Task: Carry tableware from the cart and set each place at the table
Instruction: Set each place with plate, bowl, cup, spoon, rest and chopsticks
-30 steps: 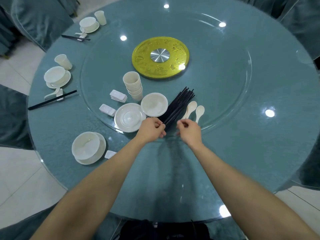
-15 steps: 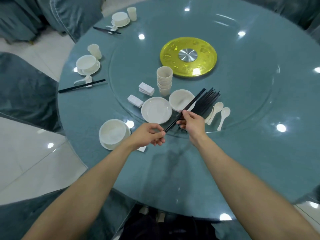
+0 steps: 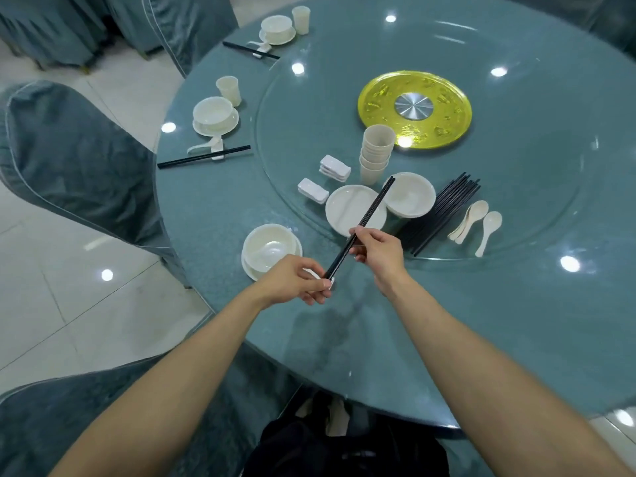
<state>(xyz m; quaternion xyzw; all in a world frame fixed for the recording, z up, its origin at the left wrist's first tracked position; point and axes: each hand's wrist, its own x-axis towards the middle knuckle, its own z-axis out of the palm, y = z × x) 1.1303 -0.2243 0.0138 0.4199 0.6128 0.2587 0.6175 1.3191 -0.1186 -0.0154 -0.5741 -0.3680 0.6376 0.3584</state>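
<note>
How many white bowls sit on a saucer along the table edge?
3: one white ceramic bowl by the left hand, another further left, the third farthest back.

Both hands are gripping black chopsticks point(image 3: 361, 225) above the tabletop's point(image 3: 516, 321) near edge: left hand point(image 3: 296, 282) pinching the lower end, right hand point(image 3: 377, 249) holding mid-length.
</note>
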